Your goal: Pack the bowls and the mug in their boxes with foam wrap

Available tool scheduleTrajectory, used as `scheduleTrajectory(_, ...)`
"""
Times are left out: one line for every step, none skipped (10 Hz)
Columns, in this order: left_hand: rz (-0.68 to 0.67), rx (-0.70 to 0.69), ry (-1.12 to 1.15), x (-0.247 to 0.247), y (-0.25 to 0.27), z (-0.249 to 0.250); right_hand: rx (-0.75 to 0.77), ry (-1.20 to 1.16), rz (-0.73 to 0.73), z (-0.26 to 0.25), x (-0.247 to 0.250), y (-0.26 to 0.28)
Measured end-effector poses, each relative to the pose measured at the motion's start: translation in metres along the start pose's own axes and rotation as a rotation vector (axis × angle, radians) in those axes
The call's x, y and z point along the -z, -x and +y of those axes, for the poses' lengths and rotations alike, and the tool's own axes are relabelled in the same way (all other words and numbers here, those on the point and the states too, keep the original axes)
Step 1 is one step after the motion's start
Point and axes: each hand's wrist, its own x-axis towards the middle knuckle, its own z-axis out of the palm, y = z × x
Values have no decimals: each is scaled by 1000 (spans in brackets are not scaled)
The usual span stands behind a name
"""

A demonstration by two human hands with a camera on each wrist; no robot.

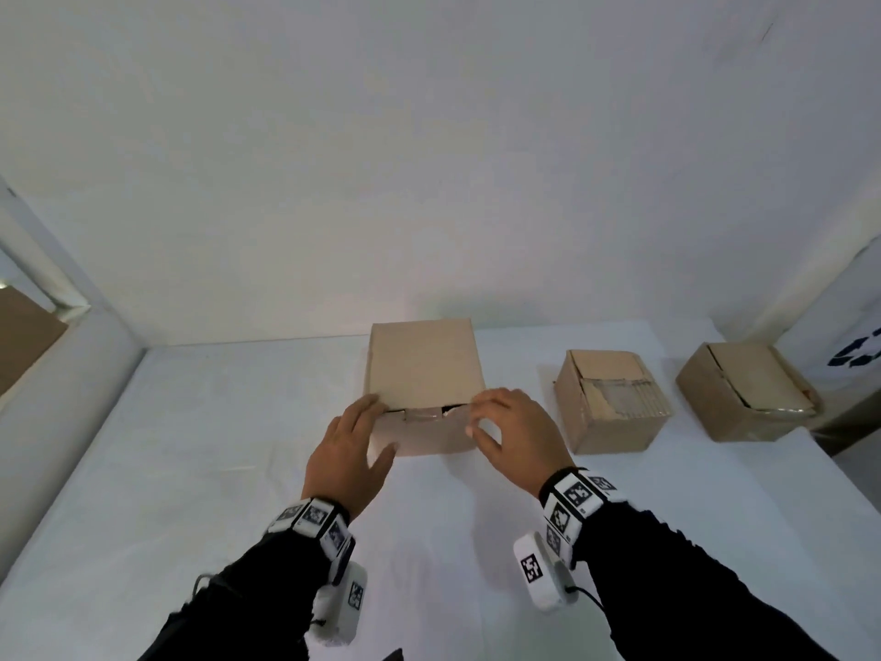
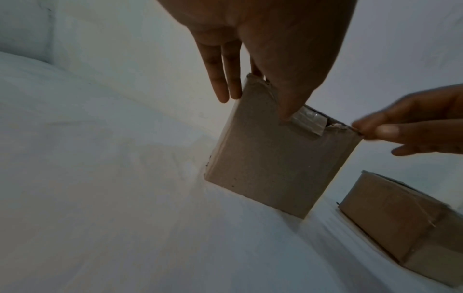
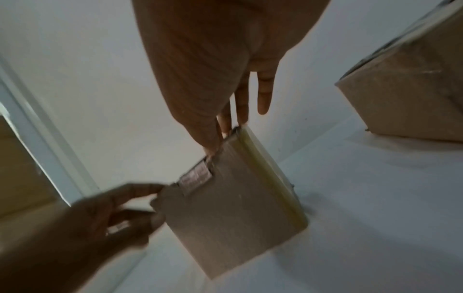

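A brown cardboard box stands mid-table, its lid folded down over the top. A slim dark gap shows under the lid's front edge, crossed by a strip of clear tape. My left hand holds the front left corner, thumb on the front face and fingers over the top edge. At the front right corner my right hand pinches the top edge between thumb and fingers. No bowl, mug or foam wrap shows in any view.
Two more cardboard boxes sit to the right, with flaps down. The table has a white cover and a white wall behind. A white bag with a recycling mark stands at the far right.
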Motion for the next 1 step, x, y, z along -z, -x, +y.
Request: scheduleTrajectory(14,-49,85,8,36,-4,-28,-224,39,-2,38,8)
